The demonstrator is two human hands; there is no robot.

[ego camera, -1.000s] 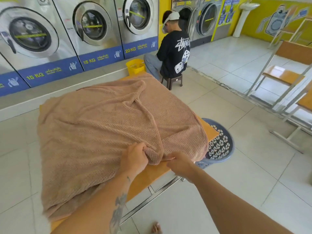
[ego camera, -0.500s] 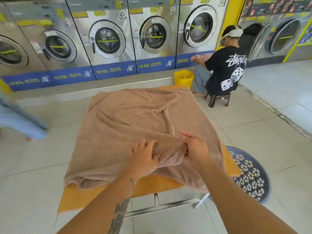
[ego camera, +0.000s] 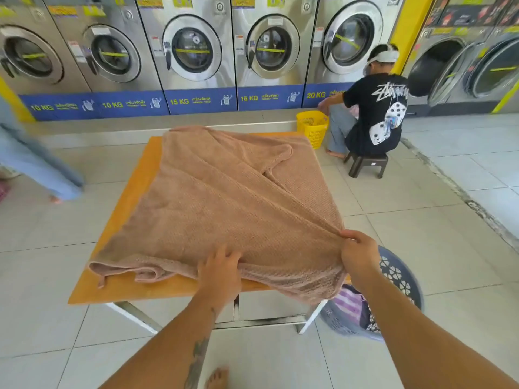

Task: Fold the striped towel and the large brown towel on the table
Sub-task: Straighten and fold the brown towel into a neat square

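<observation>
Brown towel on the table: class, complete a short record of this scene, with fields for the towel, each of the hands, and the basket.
towel: brown towel lies rumpled over the orange table, its near right part hanging off the edge
left hand: presses on the towel's near edge
right hand: grips a bunched near-right corner
basket: on the floor right of the table, holding a striped cloth

The large brown towel point(ego camera: 224, 197) lies spread, rumpled, across the orange table point(ego camera: 157, 290), one corner folded back toward one o'clock, its five-o'clock edge overhanging.
</observation>
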